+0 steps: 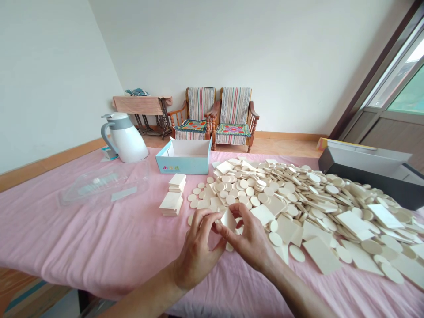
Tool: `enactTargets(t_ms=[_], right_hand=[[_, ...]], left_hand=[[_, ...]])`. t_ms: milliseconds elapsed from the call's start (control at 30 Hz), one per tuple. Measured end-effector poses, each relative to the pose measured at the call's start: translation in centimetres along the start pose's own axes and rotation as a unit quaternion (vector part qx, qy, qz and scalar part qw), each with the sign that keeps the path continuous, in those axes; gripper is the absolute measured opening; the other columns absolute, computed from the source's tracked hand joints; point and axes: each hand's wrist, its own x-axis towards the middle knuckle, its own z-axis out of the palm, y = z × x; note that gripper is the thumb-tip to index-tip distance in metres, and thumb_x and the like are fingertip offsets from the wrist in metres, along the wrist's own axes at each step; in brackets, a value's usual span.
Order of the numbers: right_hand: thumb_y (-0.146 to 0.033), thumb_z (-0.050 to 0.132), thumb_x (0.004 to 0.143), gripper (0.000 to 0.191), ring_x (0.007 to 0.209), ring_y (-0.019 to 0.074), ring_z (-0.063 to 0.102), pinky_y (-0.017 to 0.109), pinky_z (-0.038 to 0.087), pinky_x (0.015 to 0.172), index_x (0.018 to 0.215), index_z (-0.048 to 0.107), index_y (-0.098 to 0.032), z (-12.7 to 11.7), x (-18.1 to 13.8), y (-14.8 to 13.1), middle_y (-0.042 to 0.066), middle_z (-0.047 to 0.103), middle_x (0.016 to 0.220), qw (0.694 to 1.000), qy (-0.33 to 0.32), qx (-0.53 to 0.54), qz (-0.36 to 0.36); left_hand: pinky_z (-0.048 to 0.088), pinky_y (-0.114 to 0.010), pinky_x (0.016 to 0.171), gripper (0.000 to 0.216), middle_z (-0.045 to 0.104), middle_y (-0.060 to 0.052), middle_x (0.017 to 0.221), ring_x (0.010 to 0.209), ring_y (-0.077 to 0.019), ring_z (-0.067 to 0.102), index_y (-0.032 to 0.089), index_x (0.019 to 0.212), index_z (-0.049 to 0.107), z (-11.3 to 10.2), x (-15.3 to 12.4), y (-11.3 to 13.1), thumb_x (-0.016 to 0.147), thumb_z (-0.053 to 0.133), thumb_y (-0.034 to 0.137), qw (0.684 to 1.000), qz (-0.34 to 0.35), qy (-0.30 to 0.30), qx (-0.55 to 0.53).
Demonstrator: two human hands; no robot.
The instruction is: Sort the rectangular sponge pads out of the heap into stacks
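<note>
Between my two hands is a small pale wooden square (228,220), held over the near edge of the pile. My left hand (198,247) grips it from the left with fingers curled. My right hand (248,238) pinches its right side between thumb and fingers. Whether more than one piece is in the grip is partly hidden. Just beyond my left hand stand two neat stacks of square pieces, a nearer stack (171,203) and a farther stack (177,183). A broad heap of wooden discs and rectangles (291,190) spreads to the right.
A light blue open box (183,163) sits behind the stacks. To the left are a white and grey jug (127,139) and clear plastic packaging (99,185). A dark open box (371,172) borders the heap at right. Pink cloth (132,247) covers the table.
</note>
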Motion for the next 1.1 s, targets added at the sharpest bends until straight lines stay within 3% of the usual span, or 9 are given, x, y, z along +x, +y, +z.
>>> enactTargets(t_ms=[267, 367, 467, 600, 700, 833, 933, 1000, 1100], right_hand=[[-0.039, 0.069, 0.074, 0.039, 0.091, 0.021, 0.059, 0.034, 0.047, 0.078, 0.103, 0.052, -0.02, -0.1, 0.0, 0.9, 0.004, 0.063, 0.096, 0.999, -0.031, -0.019, -0.015], [-0.038, 0.07, 0.073, 0.038, 0.085, 0.02, 0.059, 0.033, 0.047, 0.075, 0.101, 0.051, -0.02, -0.2, 0.2, 0.9, 0.004, 0.063, 0.091, 0.999, -0.036, -0.016, -0.015], [-0.037, 0.07, 0.073, 0.038, 0.082, 0.0197, 0.06, 0.033, 0.048, 0.073, 0.101, 0.051, -0.02, -0.3, 0.5, 0.9, 0.004, 0.063, 0.089, 0.999, -0.027, -0.002, -0.02], [-0.036, 0.072, 0.073, 0.047, 0.093, 0.022, 0.059, 0.036, 0.048, 0.082, 0.11, 0.048, -0.02, -0.3, 0.9, 0.8, 0.006, 0.061, 0.101, 0.996, 0.018, -0.015, -0.081], [-0.028, 0.068, 0.075, 0.048, 0.096, 0.0231, 0.058, 0.038, 0.049, 0.083, 0.116, 0.045, -0.02, 0.2, 1.0, 0.8, 0.008, 0.058, 0.106, 0.989, 0.025, -0.044, -0.14], [-0.017, 0.059, 0.078, 0.049, 0.104, 0.0261, 0.055, 0.043, 0.048, 0.089, 0.123, 0.042, -0.019, 1.2, 0.7, 0.9, 0.012, 0.056, 0.113, 0.973, 0.015, -0.093, -0.211], [-0.027, 0.06, 0.082, 0.062, 0.122, 0.0292, 0.045, 0.048, 0.042, 0.101, 0.137, 0.033, -0.017, 1.3, 0.4, 0.9, 0.016, 0.048, 0.13, 0.964, 0.017, -0.112, -0.241], [-0.032, 0.059, 0.085, 0.065, 0.129, 0.0289, 0.04, 0.047, 0.039, 0.105, 0.14, 0.03, -0.017, 0.8, 0.4, 1.0, 0.016, 0.043, 0.137, 0.965, 0.037, -0.109, -0.236], [-0.029, 0.053, 0.089, 0.041, 0.122, 0.0248, 0.047, 0.042, 0.045, 0.099, 0.128, 0.045, -0.02, 0.0, 0.9, 1.9, 0.013, 0.048, 0.13, 0.972, 0.091, -0.092, -0.197]], left_hand=[[0.053, -0.037, 0.089, 0.045, 0.048, -0.007, 0.109, 0.108, -0.0223, 0.052, 0.025, 0.113, 0.049, 0.5, -1.1, -0.6, 0.076, 0.052, 0.0, 0.999, -0.009, -0.023, -0.026], [0.054, -0.034, 0.088, 0.048, 0.046, -0.007, 0.114, 0.11, -0.0213, 0.052, 0.026, 0.116, 0.048, 0.5, -1.3, -0.5, 0.076, 0.049, 0.0, 0.991, -0.041, -0.052, -0.118], [0.056, -0.032, 0.083, 0.045, 0.048, -0.008, 0.121, 0.102, -0.0185, 0.059, 0.025, 0.123, 0.044, 0.2, -0.6, -0.6, 0.082, 0.049, 0.008, 0.958, -0.132, -0.056, -0.25], [0.052, -0.025, 0.063, 0.027, 0.061, -0.005, 0.089, 0.072, -0.0142, 0.062, 0.017, 0.112, 0.054, -0.3, 1.2, -1.1, 0.093, 0.048, 0.034, 0.913, -0.256, -0.078, -0.308], [0.045, -0.021, 0.053, 0.033, 0.06, -0.002, 0.076, 0.065, -0.0133, 0.059, 0.015, 0.106, 0.059, -0.3, 2.1, -1.4, 0.09, 0.053, 0.044, 0.894, -0.269, -0.109, -0.341], [0.046, -0.021, 0.061, 0.026, 0.062, -0.002, 0.081, 0.076, -0.0159, 0.061, 0.015, 0.093, 0.061, -0.2, 2.1, -1.1, 0.082, 0.066, 0.038, 0.905, -0.24, -0.121, -0.331], [0.046, -0.021, 0.058, 0.025, 0.06, -0.001, 0.074, 0.071, -0.0153, 0.06, 0.016, 0.088, 0.06, -1.6, 2.5, -1.3, 0.084, 0.062, 0.041, 0.911, -0.248, -0.108, -0.311], [0.044, -0.02, 0.055, 0.028, 0.06, 0.0, 0.074, 0.067, -0.0141, 0.058, 0.017, 0.092, 0.06, -3.3, 3.5, -2.5, 0.085, 0.059, 0.044, 0.93, -0.244, -0.072, -0.265], [0.037, -0.02, 0.046, 0.034, 0.059, 0.002, 0.074, 0.05, -0.0088, 0.047, 0.017, 0.101, 0.06, -6.4, 6.4, -6.3, 0.082, 0.058, 0.046, 0.958, -0.239, 0.0, -0.157]])
